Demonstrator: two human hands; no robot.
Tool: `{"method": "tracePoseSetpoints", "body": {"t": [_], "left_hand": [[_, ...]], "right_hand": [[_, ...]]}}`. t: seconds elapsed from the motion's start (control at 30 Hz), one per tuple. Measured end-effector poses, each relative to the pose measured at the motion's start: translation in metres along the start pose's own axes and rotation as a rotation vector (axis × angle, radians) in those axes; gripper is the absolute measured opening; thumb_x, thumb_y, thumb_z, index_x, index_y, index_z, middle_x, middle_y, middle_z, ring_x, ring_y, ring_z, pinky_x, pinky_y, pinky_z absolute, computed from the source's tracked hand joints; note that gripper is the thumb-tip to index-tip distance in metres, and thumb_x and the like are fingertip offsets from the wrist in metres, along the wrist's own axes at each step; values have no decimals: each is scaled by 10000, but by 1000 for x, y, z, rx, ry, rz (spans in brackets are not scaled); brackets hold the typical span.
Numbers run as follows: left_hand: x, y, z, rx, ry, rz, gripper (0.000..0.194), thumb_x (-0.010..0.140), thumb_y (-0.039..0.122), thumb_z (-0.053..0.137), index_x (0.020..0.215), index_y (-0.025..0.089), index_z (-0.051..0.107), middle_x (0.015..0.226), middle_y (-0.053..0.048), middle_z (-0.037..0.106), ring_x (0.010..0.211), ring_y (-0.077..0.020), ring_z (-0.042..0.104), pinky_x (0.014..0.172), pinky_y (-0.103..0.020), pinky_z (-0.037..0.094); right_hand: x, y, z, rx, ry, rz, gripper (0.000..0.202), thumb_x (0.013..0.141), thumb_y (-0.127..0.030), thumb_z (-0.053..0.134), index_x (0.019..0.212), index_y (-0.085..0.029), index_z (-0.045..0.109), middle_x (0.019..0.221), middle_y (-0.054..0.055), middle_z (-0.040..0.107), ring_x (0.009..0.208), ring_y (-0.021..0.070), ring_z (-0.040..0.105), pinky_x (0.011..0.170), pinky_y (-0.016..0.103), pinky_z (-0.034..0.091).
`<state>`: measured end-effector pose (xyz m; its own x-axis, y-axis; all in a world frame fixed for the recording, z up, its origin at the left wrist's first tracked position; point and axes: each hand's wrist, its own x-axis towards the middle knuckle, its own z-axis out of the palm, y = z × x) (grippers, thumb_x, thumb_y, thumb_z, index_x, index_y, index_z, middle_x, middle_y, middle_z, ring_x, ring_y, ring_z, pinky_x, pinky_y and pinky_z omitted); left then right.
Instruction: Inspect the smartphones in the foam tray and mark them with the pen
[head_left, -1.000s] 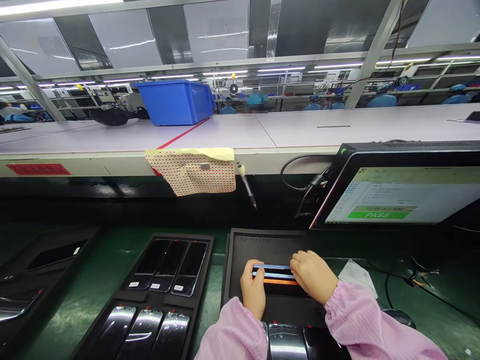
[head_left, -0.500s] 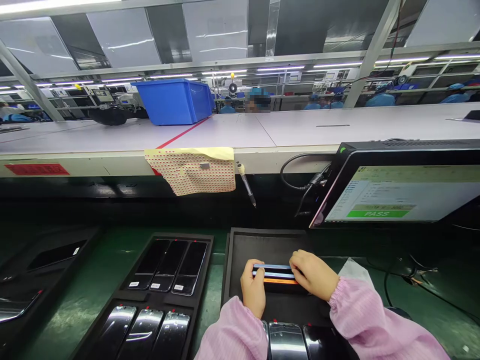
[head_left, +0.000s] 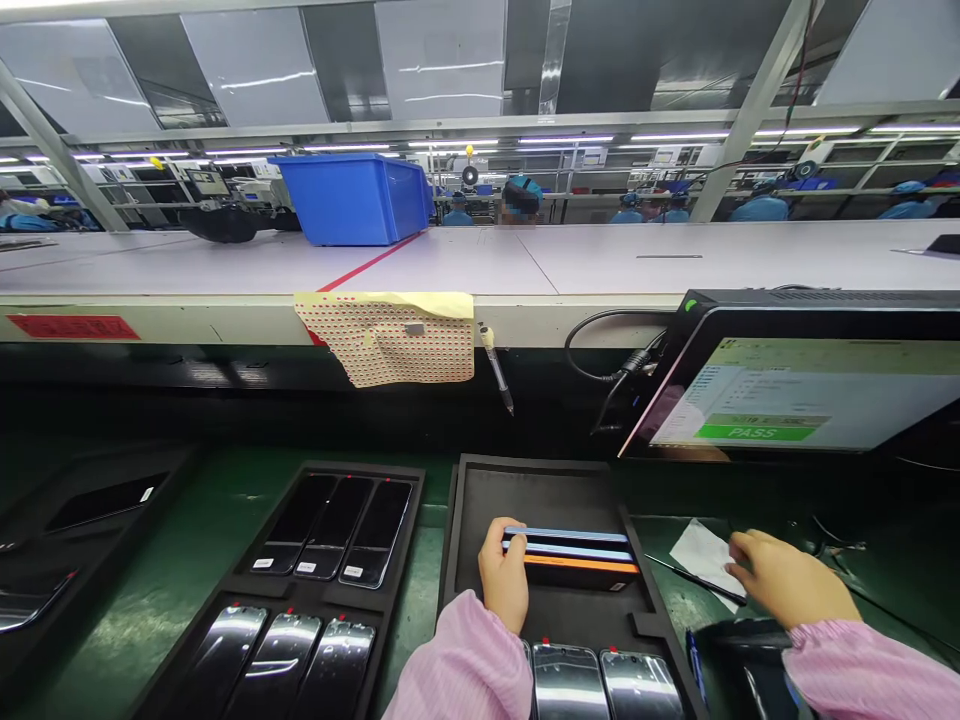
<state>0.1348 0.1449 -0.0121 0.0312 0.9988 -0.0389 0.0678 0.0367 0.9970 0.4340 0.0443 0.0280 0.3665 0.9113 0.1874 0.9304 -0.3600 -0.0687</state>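
My left hand (head_left: 505,575) grips the left end of several phones (head_left: 574,550) stood on their long edges in the upper part of a black tray (head_left: 536,490). Their edges look light blue and orange. My right hand (head_left: 787,575) is off to the right of the tray, beside a white cloth (head_left: 701,560) and a thin black tool (head_left: 697,580). Its fingers are bent near the cloth's right edge, and whatever they may hold is too small to tell. More phones (head_left: 568,680) lie flat in the tray's lower part.
Left of this tray, another black tray (head_left: 382,610) holds several phones. A further tray (head_left: 37,540) lies at far left. The monitor (head_left: 795,390) reads PASS. A blue bin (head_left: 341,205) sits on the shelf; a pen (head_left: 496,370) hangs below. People work in the background.
My right hand has let go of the phones' right end and moved right, to the white cloth. My left hand has stayed on the phones. The view has shifted slightly.
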Motion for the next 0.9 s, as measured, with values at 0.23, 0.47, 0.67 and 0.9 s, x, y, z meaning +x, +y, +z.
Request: {"method": "tracePoseSetpoints", "body": {"t": [0.23, 0.47, 0.67, 0.9], "left_hand": [[0, -1, -1, -27, 1, -5, 109, 720, 196, 452, 728, 203, 561, 772, 3, 605, 774, -175, 548, 710, -262, 381], [-2, -1, 1, -117, 36, -6, 164, 759, 265, 443, 694, 195, 576, 736, -13, 610, 737, -182, 554, 690, -271, 398], [1, -9, -2, -260, 111, -28, 331, 806, 390, 334, 847, 169, 578, 909, -66, 607, 872, -201, 573, 776, -303, 431], [6, -18, -2, -332, 215, -129, 351, 838, 406, 265, 935, 170, 505, 1015, -86, 556, 955, -199, 561, 844, -341, 420]], "right_hand": [[10, -13, -17, -149, 32, -65, 307, 779, -333, 439, 524, -209, 556, 636, 88, 638, 619, 279, 608, 549, 377, 390], [7, -121, -17, 60, -72, -439, 627, 609, -480, 664, 1120, -139, 536, 1159, 145, 580, 1103, 328, 482, 936, 497, 309], [6, -223, 5, 139, -349, -545, 658, 501, -247, 759, 1096, -95, 524, 1006, 165, 637, 929, 315, 581, 833, 462, 407], [23, -215, -5, 337, -322, -436, 334, 478, -232, 742, 765, -161, 587, 762, 112, 674, 717, 335, 629, 616, 421, 462]]}}
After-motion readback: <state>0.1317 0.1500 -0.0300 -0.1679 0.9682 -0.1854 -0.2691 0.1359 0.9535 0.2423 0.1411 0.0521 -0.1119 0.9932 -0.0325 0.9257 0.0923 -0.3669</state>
